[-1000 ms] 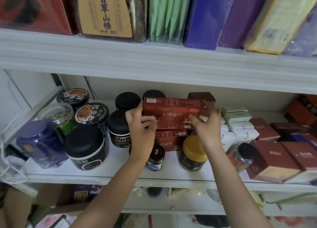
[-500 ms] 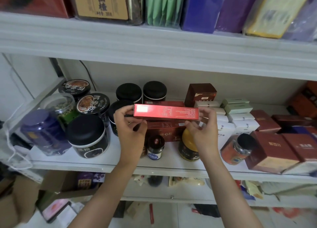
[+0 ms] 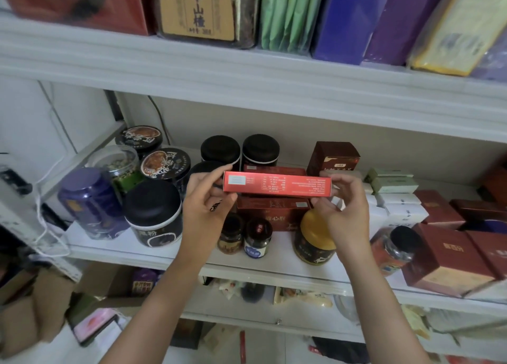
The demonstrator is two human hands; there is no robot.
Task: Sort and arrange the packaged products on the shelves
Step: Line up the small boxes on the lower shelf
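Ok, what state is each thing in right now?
Red box: held off the shelf, level, at both ends.
Left hand: gripping the box's left end.
Right hand: gripping its right end.
Red boxes behind: stacked on the shelf.
Yellow-lid jar: upright, closed.
Clear jar: upright, lidded.

Soft, even light falls across the shelves (image 3: 247, 70), fairly bright on the white boards and with no hard shadows. The recess behind the jars (image 3: 153, 215) sits dimmer, and the space under the lower board is darkest. A faint sheen shows on the red box (image 3: 277, 185), its small print too soft to read. The whole picture is slightly blurred, most at the top packages (image 3: 288, 12) and the far right boxes (image 3: 450, 256). Wide-angle bending curves the boards toward the edges.
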